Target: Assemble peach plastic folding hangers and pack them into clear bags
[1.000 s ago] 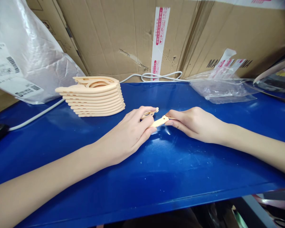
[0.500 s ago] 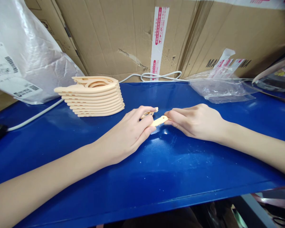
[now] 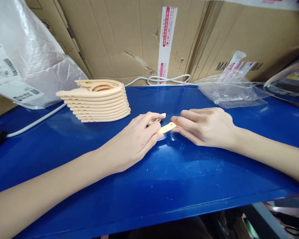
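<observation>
Between the thumb and fingers of my left hand (image 3: pixel 142 136) is a cream plastic piece (image 3: pixel 167 128), narrow and flat, with a small round hole near its right end. A further cream part with an opening shows under my left index finger; much of it is hidden. My right hand (image 3: pixel 205 126) is closed in a pinch at the piece's right end, with its fingertips partly hidden from view. To the left stands a neat stack of cream plastic parts (image 3: pixel 102 103), curved and slotted, that look like folded hangers.
The hands are low over a blue table (image 3: pixel 149 199). Cardboard boxes (image 3: pixel 109 36) line its back, with a white cable (image 3: pixel 168 79) along them. A clear plastic bag (image 3: pixel 231 93) lies at back right, near a transparent container (image 3: pixel 290 81). A silvery package (image 3: pixel 42 59) leans at left.
The fingers of my right hand have lifted and spread slightly at the knuckles, still at the piece's end. My left hand holds almost the same position.
</observation>
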Demonstrator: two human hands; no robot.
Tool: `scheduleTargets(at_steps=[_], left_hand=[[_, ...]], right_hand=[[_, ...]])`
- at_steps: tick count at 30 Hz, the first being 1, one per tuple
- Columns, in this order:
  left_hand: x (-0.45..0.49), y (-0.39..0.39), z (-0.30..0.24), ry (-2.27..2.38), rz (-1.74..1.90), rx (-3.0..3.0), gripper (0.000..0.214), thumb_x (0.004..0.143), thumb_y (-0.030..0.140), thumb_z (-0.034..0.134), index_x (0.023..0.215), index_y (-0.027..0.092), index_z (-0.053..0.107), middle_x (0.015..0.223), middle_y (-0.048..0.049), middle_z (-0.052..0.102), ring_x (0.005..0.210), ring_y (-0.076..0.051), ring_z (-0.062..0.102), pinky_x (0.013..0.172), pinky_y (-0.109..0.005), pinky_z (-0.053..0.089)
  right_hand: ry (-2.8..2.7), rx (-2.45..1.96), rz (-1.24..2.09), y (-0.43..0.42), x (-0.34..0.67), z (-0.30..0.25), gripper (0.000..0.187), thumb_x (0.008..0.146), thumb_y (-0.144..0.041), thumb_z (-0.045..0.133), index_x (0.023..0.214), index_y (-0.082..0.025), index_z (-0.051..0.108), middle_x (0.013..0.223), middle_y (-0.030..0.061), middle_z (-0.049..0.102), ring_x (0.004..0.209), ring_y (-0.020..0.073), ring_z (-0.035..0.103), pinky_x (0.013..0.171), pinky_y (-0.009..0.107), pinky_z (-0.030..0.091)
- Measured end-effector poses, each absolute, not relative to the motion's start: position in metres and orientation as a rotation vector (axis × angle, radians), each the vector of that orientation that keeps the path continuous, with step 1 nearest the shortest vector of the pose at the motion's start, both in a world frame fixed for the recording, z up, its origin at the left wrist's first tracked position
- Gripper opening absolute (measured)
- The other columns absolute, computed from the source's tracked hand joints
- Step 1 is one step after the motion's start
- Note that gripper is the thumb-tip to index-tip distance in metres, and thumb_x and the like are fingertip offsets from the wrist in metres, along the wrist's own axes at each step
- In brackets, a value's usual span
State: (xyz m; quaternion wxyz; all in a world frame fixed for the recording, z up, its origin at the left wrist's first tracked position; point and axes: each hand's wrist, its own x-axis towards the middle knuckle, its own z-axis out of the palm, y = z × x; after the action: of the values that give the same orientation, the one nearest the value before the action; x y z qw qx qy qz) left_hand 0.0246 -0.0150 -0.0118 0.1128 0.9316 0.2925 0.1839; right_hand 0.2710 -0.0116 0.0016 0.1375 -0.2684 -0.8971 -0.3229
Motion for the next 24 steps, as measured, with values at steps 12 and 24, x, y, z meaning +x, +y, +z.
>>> scheduleTargets(at_steps=[12,24], left_hand=[[0.0233,-0.0139,-0.0130,0.848,0.485,2.782,0.033,0.107,0.031,0.029,0.108,0.014,0.057,0.142,-0.0117,0.046,0.132,-0.025,0.043,0.114,-0.048,0.035],[0.0237,-0.0137,-0.0129,0.835,0.486,2.792,0.030,0.106,0.030,0.031,0.098,0.017,0.057,0.142,-0.0115,0.046,0.132,-0.025,0.045,0.113,-0.050,0.035]], right_hand=[[-2.607,-0.904,-0.313,-0.0115,0.2746,-0.0022,0.039,0.102,-0.043,0.043,0.112,-0.020,0.073,0.069,0.0014,0.062,0.057,0.0113,0.053,0.052,0.028,0.029],[-2.598,-0.870,-0.161,-0.0113,0.2736,-0.0042,0.031,0.097,-0.037,0.053,0.106,-0.019,0.076,0.064,0.0001,0.061,0.052,0.0101,0.049,0.050,0.026,0.026]])
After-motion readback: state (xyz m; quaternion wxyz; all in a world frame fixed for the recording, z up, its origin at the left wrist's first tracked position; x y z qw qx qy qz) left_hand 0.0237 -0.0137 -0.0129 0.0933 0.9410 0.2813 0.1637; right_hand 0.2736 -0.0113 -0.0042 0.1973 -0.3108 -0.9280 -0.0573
